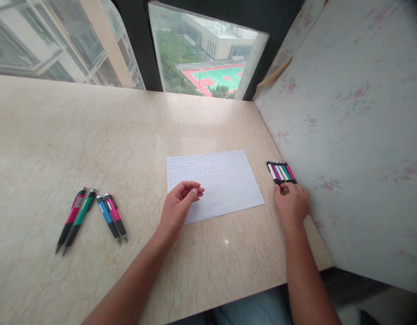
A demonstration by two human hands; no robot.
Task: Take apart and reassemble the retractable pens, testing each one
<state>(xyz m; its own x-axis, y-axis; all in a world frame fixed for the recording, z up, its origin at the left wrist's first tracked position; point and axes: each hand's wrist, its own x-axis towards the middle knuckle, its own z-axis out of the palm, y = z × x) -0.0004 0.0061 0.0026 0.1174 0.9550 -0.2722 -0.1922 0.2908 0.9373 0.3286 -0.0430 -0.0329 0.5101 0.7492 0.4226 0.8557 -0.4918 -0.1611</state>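
Observation:
A white sheet of paper [218,180] with faint handwriting lies on the beige marble table [110,144]. My left hand [181,203] rests on the sheet's lower left corner, fingers curled in a loose pinch with nothing seen in them. My right hand [291,203] lies at the table's right edge, its fingers closed on the near ends of a tidy row of several pens [281,172] laid side by side. Several more pens [90,216], pink, green and blue, lie loose at the left.
A floral-papered wall [347,135] rises along the table's right side. A window [208,49] runs behind the table's far edge. The table's near edge crosses at the bottom, with my lap [249,311] below it.

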